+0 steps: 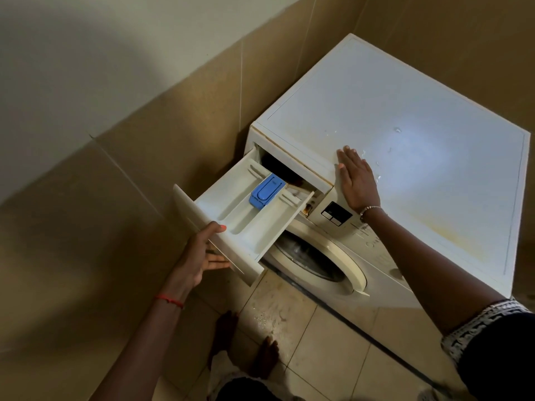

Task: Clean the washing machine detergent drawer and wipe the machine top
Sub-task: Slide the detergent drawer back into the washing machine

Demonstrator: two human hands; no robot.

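Observation:
A white washing machine stands in a tiled corner, its flat top (419,111) stained yellowish near the front right and dotted with a few water drops. The white detergent drawer (240,209) is pulled far out at the machine's upper left, with a blue softener cap (266,192) in its middle compartment. My left hand (202,253) grips the drawer's front panel, thumb over the top edge and fingers under it. My right hand (357,178) lies flat, fingers straight, on the front edge of the top, just right of the drawer opening.
Below the drawer is the round door (324,256) and to its right the control panel display (335,214). Beige tiled walls close in on the left and behind. The floor tiles (318,357) in front are dirty, and my bare feet stand there.

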